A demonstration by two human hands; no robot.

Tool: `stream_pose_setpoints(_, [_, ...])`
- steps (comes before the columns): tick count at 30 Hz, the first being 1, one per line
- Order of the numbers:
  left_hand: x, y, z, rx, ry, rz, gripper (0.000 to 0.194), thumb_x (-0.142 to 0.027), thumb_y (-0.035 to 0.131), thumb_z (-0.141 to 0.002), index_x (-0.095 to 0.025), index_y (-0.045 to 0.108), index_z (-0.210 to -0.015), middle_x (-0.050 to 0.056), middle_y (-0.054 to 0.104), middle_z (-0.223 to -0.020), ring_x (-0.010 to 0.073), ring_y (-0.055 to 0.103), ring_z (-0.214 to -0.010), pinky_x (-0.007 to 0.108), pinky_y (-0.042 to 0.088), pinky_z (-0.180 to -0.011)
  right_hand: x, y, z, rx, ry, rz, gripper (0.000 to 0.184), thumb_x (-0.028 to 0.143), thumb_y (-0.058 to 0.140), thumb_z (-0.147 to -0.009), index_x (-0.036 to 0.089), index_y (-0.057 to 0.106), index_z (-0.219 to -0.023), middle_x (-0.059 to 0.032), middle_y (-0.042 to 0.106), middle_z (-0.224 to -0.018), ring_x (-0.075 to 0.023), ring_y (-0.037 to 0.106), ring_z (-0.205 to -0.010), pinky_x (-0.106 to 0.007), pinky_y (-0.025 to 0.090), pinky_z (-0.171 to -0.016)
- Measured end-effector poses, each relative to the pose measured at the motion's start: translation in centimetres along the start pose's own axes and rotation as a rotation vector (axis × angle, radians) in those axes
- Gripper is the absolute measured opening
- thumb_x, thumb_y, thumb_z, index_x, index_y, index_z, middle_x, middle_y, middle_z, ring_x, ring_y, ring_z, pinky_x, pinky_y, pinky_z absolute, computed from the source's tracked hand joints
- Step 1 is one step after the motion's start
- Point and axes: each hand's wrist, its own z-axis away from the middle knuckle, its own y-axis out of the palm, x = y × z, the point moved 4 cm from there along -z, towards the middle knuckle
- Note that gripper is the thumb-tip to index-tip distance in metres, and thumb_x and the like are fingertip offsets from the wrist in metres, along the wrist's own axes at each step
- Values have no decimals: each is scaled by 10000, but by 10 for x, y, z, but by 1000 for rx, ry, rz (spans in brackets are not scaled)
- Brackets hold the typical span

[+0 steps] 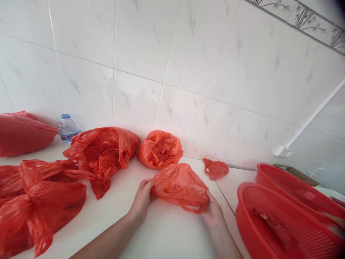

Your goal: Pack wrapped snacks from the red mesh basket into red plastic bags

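Between my two hands a thin red plastic bag (179, 185) is held spread out above the white table, its handle loop hanging toward me. My left hand (144, 196) pinches the bag's left edge between thumb and fingers. At the lower right corner, my right hand (212, 207) grips the bag, some of its fingers hidden by the plastic. Just behind stands an open red bag (161, 150) stuffed with crumpled red plastic. A small crumpled red bag (216, 169) lies apart, to the right near the wall.
Two red plastic baskets (242, 201) stand at the right, the nearer holding a red packet (277, 230). On the left are a larger open red bag (105, 147), a knotted red bag (56, 201), a red bundle (24, 135) and a water bottle (67, 128). A tiled wall (140, 100) rises behind.
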Motion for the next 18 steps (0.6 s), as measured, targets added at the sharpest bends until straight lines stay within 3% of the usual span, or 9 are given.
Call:
stream_pose_setpoints(3, [-15, 0, 13, -77, 178, -117, 351, -382, 490, -847, -236, 435, -1162, 88, 510, -1231, 249, 489, -1172, 437, 399, -980, 3, 7, 10, -24, 31, -27, 237, 452, 635, -749, 219, 595, -772, -12, 672, -776, -179, 637, -692, -295, 512, -577])
stream_pose_setpoints(5, [-31, 3, 24, -81, 404, -296, 390, -335, 510, -841, -258, 437, -1216, 78, 385, -1396, 251, 325, -1319, 440, 255, -1092, 11, 12, 18, -26, 24, -27, 227, 415, 651, -756, 215, 557, -706, 31, 618, -678, -135, 577, -595, -251, 470, -542])
stream_pose_setpoints(7, [-44, 14, 37, 30, 681, -587, 369, -286, 517, -830, -251, 494, -1197, 83, 347, -1445, 266, 272, -1352, 448, 199, -1117, 20, 18, 26, 23, 34, -7, 271, 390, 666, -758, 204, 505, -647, 50, 565, -624, -107, 516, -544, -229, 430, -522])
stream_pose_setpoints(9, [-46, 27, 47, 238, 856, -859, 425, -310, 589, -777, -237, 538, -1193, 108, 353, -1458, 315, 272, -1349, 481, 205, -1108, 29, 25, 32, 129, 77, 31, 303, 391, 670, -762, 199, 472, -638, 56, 536, -618, -95, 482, -533, -222, 404, -521])
stream_pose_setpoints(10, [-44, 32, 49, 331, 852, -925, 522, -325, 655, -714, -242, 539, -1216, 109, 341, -1472, 342, 263, -1349, 498, 207, -1102, 33, 27, 34, 189, 104, 57, 310, 400, 667, -766, 199, 464, -645, 57, 524, -620, -92, 471, -531, -221, 394, -524])
stream_pose_setpoints(12, [-37, 36, 47, 434, 688, -915, 688, -265, 731, -581, -271, 542, -1242, 88, 361, -1472, 371, 294, -1325, 493, 248, -1076, 40, 27, 35, 254, 125, 153, 316, 432, 645, -774, 205, 458, -660, 56, 498, -609, -94, 453, -522, -223, 374, -519])
stream_pose_setpoints(14, [-29, 35, 41, 443, 459, -813, 540, -157, 642, -582, -287, 634, -1105, 61, 566, -1290, 336, 482, -1173, 433, 371, -967, 50, 20, 33, 136, 43, 364, 287, 454, 622, -771, 212, 492, -688, 33, 523, -629, -123, 485, -551, -246, 384, -533])
stream_pose_setpoints(16, [-24, 31, 34, 409, 310, -716, 365, -98, 496, -619, -266, 685, -882, 23, 695, -950, 260, 612, -901, 352, 440, -788, 67, 14, 36, -114, -207, 660, 226, 442, 608, -761, 222, 568, -791, -31, 609, -779, -193, 565, -704, -301, 432, -618])
stream_pose_setpoints(18, [-22, 27, 28, 354, 259, -650, 316, -92, 415, -643, -239, 663, -771, 2, 679, -764, 216, 613, -746, 306, 430, -676, 83, 22, 53, -300, -587, 908, 234, 407, 595, -764, 223, 611, -908, -91, 635, -973, -262, 574, -920, -366, 451, -760])
